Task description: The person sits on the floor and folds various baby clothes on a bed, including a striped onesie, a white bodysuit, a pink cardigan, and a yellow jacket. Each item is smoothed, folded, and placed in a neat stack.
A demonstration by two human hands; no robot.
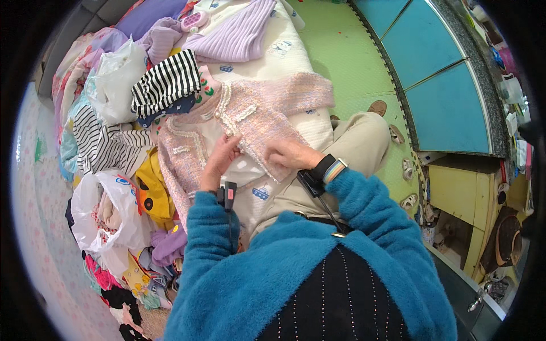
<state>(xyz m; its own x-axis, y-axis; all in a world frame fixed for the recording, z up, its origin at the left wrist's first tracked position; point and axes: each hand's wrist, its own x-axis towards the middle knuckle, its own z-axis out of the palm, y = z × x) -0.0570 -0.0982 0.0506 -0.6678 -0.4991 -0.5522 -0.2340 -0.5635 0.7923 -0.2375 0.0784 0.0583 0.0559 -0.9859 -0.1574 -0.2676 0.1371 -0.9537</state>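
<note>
A pink tweed jacket (pixel 259 108) with white ruffled trim lies spread out before me, one sleeve reaching to the right. At its trimmed front edge, my left hand (pixel 222 156) pinches the fabric between thumb and fingers. My right hand (pixel 291 153) rests on the lower front panel, its fingers curled into the cloth close to the hem; the fingertips are partly hidden. Under the jacket is a white quilted blanket (pixel 248 213) with small blue vehicle prints. A black-and-white striped garment (pixel 166 82) lies just beyond the jacket's left side.
Heaped clothes fill the left, with a white plastic bag (pixel 105 219), another white bag (pixel 118 79) and a yellow garment (pixel 154 190). Far off lie a lilac ribbed garment (pixel 242 34) and a pink toy-like object (pixel 194 21). Blue cabinets (pixel 446 105) and shoes (pixel 396 134) stand right.
</note>
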